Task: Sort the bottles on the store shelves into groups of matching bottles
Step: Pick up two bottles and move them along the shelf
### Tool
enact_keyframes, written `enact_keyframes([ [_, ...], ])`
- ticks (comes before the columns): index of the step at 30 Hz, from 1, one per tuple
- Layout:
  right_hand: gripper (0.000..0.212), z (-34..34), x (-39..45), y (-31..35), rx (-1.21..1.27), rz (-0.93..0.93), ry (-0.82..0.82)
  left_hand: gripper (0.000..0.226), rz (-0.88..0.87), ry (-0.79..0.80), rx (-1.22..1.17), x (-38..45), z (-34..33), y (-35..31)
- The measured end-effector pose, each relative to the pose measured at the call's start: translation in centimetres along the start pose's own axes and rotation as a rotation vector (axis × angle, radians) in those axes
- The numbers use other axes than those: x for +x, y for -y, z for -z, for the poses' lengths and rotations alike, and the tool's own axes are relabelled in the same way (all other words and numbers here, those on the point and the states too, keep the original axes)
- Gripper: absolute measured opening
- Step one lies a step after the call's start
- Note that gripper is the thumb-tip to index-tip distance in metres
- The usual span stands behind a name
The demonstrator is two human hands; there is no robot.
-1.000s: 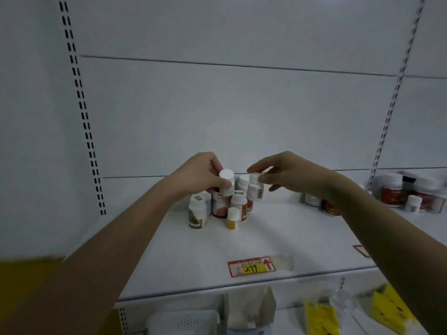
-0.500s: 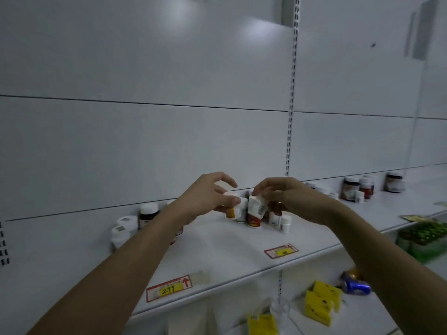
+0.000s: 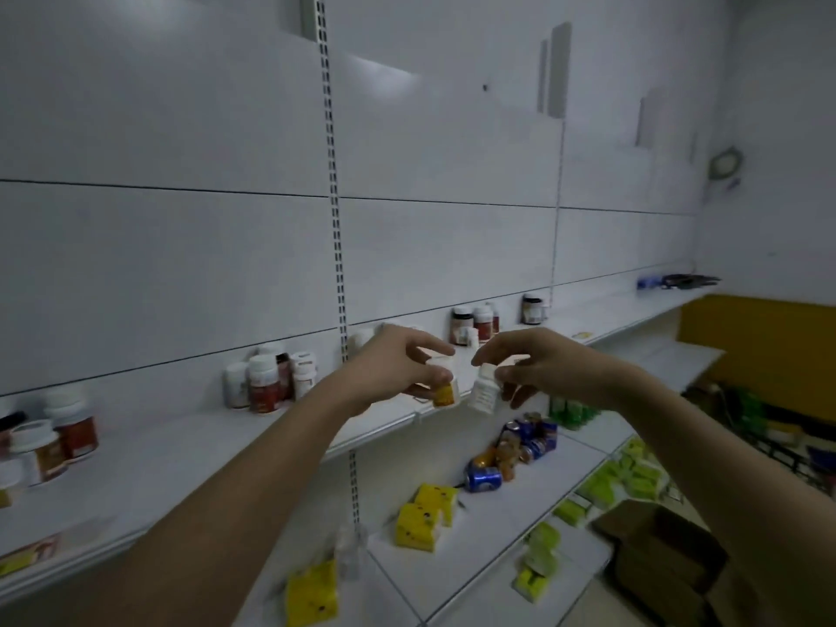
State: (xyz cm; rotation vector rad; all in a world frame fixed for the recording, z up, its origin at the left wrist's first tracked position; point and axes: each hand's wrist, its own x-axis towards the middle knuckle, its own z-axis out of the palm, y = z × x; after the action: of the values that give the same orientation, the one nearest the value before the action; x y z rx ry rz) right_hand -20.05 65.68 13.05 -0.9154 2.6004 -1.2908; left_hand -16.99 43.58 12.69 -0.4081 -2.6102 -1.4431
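White bottle point(image 3: 483, 394) in right hand's point(image 3: 538, 368) grip

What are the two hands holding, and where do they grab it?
The left hand grips a small yellow-labelled bottle around its body. The right hand pinches a small white bottle near its cap.
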Motion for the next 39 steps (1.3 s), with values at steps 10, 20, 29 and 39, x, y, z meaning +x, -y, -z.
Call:
enact_keyframes([
  [10,0.012,9.1,-2.2,-7.7,-0.071,-0.070,-0.118,0.035,-0.057,0.105,0.102,9.7,-10.1,-2.7],
  [20,0.012,18.6,3.6,-17.7,-0.125,-0.163,-0.210,0.040,-0.089,0.236,0.009,24.2,-15.2,-1.4],
  [29,0.021,26.5,8.1,-25.8,-0.188,-0.194,-0.237,0.036,-0.147,0.261,-0.065,36.7,-21.3,-1.3],
  [39,0.019,36.3,10.6,-35.1,-0.156,-0.123,-0.206,0.035,-0.153,0.203,0.020,46.3,-28.8,-3.5],
])
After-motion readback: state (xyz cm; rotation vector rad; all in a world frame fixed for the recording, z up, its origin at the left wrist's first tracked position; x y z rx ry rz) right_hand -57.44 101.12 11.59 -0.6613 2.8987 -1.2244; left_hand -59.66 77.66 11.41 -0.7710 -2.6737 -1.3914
